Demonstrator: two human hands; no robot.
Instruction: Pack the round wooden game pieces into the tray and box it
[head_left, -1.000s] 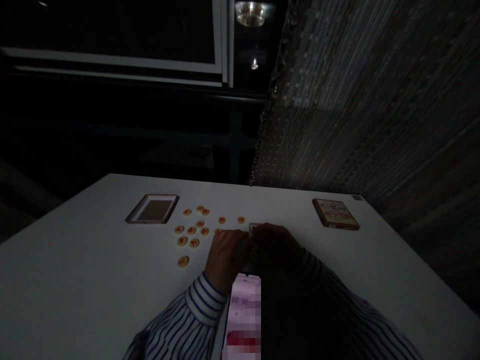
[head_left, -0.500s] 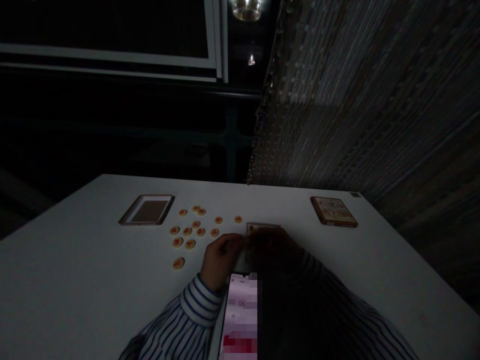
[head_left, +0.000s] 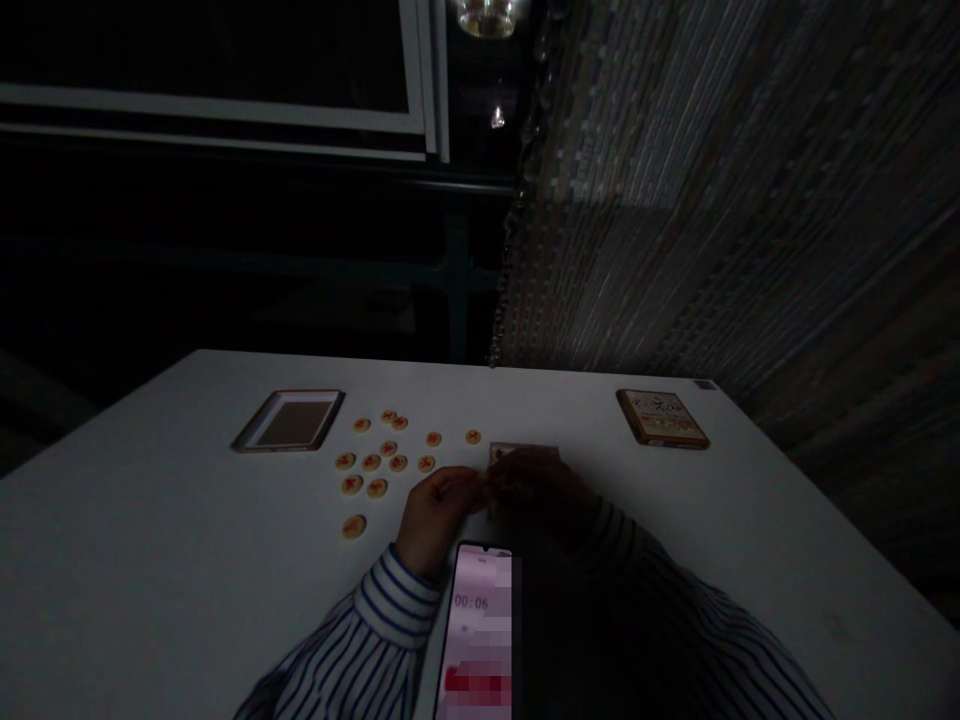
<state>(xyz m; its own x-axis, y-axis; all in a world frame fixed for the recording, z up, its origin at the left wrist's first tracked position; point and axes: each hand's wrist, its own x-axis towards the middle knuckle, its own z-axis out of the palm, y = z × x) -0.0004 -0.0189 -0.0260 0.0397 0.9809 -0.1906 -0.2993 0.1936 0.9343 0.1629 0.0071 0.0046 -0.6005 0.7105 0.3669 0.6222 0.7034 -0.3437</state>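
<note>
My left hand (head_left: pixel 439 515) is closed, its thumb and fingers pinched together beside the near left corner of a small box (head_left: pixel 525 449). Whatever it may hold is hidden. Dark in shadow, my right hand (head_left: pixel 547 490) arches over that box with its fingers curled toward the left fingertips. The two hands meet there, and I cannot make out what lies between them. Most of the box is covered by the right hand. Left of my hands, several round Chinese chess pieces (head_left: pixel 371 462) with red characters lie scattered, one of them (head_left: pixel 473 437) just beyond the fingers.
A shallow open tray or lid (head_left: pixel 328 425) lies at the far left of the white table (head_left: pixel 187 560). On the far right is a flat printed box (head_left: pixel 664 418). A phone showing a timer (head_left: pixel 474 630) sits between my forearms. Behind hangs a string curtain (head_left: pixel 637 200).
The view has shifted slightly, moving everything a little leftward. My right hand's fingers have curled closer to the left fingertips. The loose pieces keep their arrangement.
</note>
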